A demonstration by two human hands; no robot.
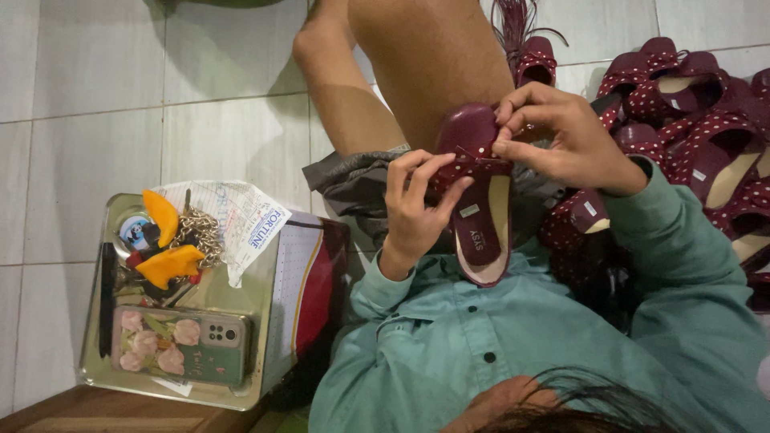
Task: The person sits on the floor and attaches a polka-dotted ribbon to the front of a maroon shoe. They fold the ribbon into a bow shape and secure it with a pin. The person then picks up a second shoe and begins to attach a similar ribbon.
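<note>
Both hands hold a maroon sandal [480, 210] above my lap, its beige insole facing up. My left hand [413, 210] grips the side of the white-dotted maroon strap near the sandal's middle. My right hand [553, 132] pinches the strap at the toe end with fingertips and thumb. Both arms are in teal sleeves, and my bare knee [417, 64] lies beyond the sandal.
A pile of matching dotted maroon sandals [690, 136] lies on the tiled floor at the right. At the left stands a metal tin [265, 337] with a phone in a floral case [180, 345], orange-handled tools [167, 261], a chain [200, 232] and a printed paper [241, 220].
</note>
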